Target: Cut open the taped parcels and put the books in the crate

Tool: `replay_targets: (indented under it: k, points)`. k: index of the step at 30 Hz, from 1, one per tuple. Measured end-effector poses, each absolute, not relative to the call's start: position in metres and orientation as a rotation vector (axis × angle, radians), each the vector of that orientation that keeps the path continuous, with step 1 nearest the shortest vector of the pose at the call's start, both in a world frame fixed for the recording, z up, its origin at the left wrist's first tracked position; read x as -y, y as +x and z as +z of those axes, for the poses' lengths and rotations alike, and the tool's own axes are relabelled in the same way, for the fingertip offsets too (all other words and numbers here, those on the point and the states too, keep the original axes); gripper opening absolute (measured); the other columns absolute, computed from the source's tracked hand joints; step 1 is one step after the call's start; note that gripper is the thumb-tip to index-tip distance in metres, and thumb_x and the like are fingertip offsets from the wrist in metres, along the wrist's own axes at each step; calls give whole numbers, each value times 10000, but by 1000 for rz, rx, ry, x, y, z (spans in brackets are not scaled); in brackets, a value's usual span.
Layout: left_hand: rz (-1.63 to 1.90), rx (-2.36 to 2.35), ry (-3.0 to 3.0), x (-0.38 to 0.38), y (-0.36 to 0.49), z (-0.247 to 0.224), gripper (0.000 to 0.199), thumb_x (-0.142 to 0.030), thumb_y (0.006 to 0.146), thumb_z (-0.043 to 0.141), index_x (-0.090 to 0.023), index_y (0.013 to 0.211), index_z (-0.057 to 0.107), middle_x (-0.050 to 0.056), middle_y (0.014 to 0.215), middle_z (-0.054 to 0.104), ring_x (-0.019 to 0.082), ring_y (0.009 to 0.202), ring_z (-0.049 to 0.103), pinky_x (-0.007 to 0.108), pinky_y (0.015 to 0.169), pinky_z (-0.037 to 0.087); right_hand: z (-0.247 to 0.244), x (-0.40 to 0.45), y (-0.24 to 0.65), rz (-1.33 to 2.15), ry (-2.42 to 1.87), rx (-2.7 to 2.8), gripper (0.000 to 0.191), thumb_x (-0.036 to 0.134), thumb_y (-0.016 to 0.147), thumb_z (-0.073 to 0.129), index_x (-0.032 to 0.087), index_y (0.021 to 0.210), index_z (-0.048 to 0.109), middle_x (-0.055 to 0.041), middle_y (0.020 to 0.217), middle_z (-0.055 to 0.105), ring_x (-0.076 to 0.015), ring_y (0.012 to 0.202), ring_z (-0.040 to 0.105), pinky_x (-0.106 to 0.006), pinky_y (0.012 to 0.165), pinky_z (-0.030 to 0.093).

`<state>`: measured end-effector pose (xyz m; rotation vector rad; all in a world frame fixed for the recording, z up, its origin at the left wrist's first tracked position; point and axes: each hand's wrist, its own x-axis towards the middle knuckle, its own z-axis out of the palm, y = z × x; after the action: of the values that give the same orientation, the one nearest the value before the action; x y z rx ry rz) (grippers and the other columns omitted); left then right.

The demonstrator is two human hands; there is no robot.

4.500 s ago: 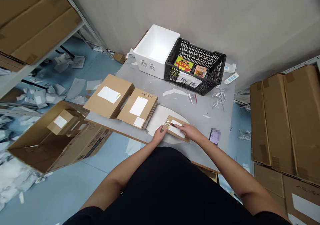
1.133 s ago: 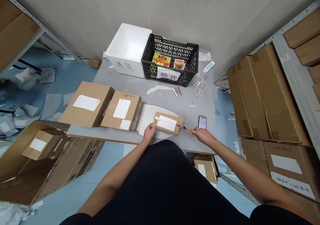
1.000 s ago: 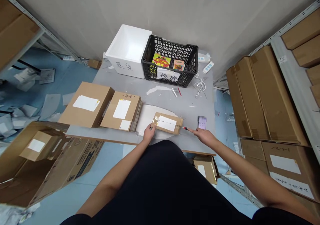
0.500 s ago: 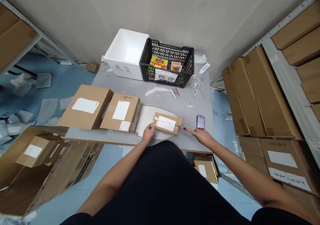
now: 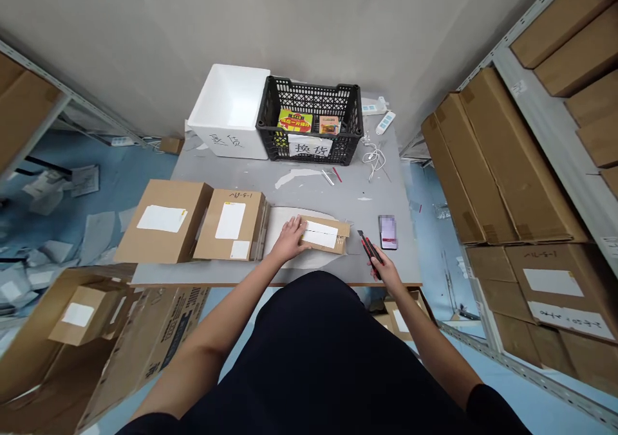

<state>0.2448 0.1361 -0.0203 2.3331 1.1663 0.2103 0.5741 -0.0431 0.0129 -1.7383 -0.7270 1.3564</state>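
Observation:
A small cardboard box (image 5: 322, 234) with a white label lies on a pale oval sheet (image 5: 275, 222) near the table's front edge. My left hand (image 5: 290, 239) rests on the left end of the box, with its fingers over the top. To the right of the box, my right hand (image 5: 383, 268) is closed around a black and red box cutter (image 5: 369, 247), whose tip points up and left, apart from the box. A phone (image 5: 387, 232) with a lit screen lies just beyond that hand.
Two larger cardboard boxes (image 5: 164, 219) (image 5: 230, 224) stand at the table's left. Behind are a white foam box (image 5: 234, 142) and a black crate (image 5: 309, 148) holding colourful packs. A white cable (image 5: 374, 157) lies at the back right. Shelves of cartons (image 5: 502, 158) stand on the right.
The box cutter has come off the right end of the small box and back toward me in my right hand. My left hand has shifted from the box's near corner onto its left end.

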Motion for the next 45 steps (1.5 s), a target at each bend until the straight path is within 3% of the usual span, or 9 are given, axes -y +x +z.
replay_targets:
  k: [5,16,35,45]
  points:
    - [-58,-838,2554,-165,256,-13,1008,-550,656,756,-189,1481,303,189,1586,166,337,1476,82,500,1176,74,1,34,549,1411,-1653,621,814,525,789,629,248,1491,322,-10,807,630,-89,473,502,-192,367,374]
    - [-63,-733,2550,-174,283,-1,1057,-479,561,834,-201,1460,353,208,1533,288,389,1428,222,515,1164,77,4,22,551,1464,-1569,567,837,530,785,638,252,1500,305,-16,831,624,-86,483,494,-191,368,354]
    - [-28,-788,2510,-169,284,-1,973,-497,603,799,-199,1436,395,206,1525,288,408,1392,256,539,1144,123,-3,27,542,1600,-1609,543,745,468,826,589,299,1495,310,15,783,594,-69,472,459,-160,361,323]
    - [-62,-763,2531,-172,286,1,985,-503,615,791,-188,1451,377,213,1518,294,402,1397,247,530,1142,135,0,33,581,1706,-1625,685,739,437,813,610,274,1484,347,35,734,586,-60,422,424,-179,374,314]
